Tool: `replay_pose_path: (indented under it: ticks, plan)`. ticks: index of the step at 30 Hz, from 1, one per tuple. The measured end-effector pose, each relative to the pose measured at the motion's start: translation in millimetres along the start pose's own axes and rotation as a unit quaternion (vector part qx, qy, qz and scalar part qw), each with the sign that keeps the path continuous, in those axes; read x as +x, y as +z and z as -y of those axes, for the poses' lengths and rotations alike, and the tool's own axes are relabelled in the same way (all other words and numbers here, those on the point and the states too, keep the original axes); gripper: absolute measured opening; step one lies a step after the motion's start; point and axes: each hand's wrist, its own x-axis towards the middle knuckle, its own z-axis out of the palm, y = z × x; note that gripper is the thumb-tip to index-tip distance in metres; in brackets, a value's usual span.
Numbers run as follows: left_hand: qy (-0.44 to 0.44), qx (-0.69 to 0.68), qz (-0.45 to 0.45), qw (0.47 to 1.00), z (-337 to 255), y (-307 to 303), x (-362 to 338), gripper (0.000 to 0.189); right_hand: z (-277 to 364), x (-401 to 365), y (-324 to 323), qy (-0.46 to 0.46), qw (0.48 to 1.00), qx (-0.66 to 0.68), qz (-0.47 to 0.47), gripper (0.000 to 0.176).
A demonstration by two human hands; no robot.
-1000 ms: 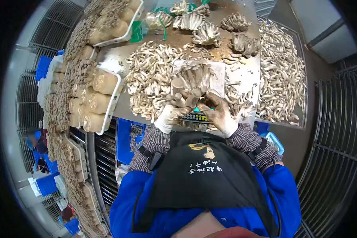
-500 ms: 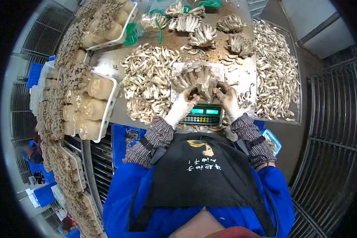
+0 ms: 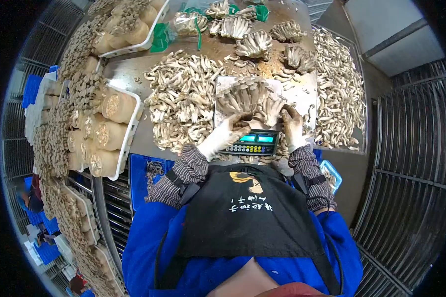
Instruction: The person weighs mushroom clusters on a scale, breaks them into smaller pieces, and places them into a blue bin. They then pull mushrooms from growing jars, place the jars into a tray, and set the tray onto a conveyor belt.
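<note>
A big mushroom bunch (image 3: 245,96) sits in the middle of the frame, on the white plate (image 3: 222,81) of a scale (image 3: 251,144). The bunch has lots of fat, pale stems squeezed side by side, with little round caps that look grey and brown. Most of the caps are at the top end, and the stems spread a bit like a fan. On its right side some thinner, lighter stems lean outward. The left hand (image 3: 223,136) is at the lower left of the bunch. Its glove is white near the wrist and dark and dirty at the fingers. Those fingers are bent and come right up to the low edge of the bunch, so the bunch lies just above them in the frame. I cannot tell if they grip it. The right hand (image 3: 294,127) is at the right side, with dirty fingers pointing up, and the bunch lies just to their left. They are a little bent and very close to the stems, but I cannot tell if they hold on. The scale's two bright blue-green screens show between the hands, with rows of small buttons under them. Left of the bunch, a big loose pile (image 3: 183,101) of mushrooms lies on the metal surface (image 3: 131,73). Some smaller clumps (image 3: 254,44) sit near the top of the frame.
</note>
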Motion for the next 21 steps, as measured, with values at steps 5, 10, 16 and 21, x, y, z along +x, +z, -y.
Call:
replay_pose_path:
  ticks: [5,10,16,21]
  plan:
    - [-0.037,0.050,-0.103,0.993,-7,-32,-39,0.049,2,-14,-7,-0.073,0.991,-0.048,-0.099,0.035]
    - [0.044,0.083,-0.337,0.937,19,-78,-77,0.045,-15,-25,-25,-0.033,0.985,0.057,-0.158,0.037]
    - [0.040,-0.066,-0.443,0.893,39,-120,-109,0.035,-45,-42,-41,-0.040,0.981,0.080,-0.175,0.033]
    - [0.072,0.012,-0.472,0.879,41,-123,-109,0.034,-34,-55,-42,-0.059,0.980,-0.033,-0.188,0.036]
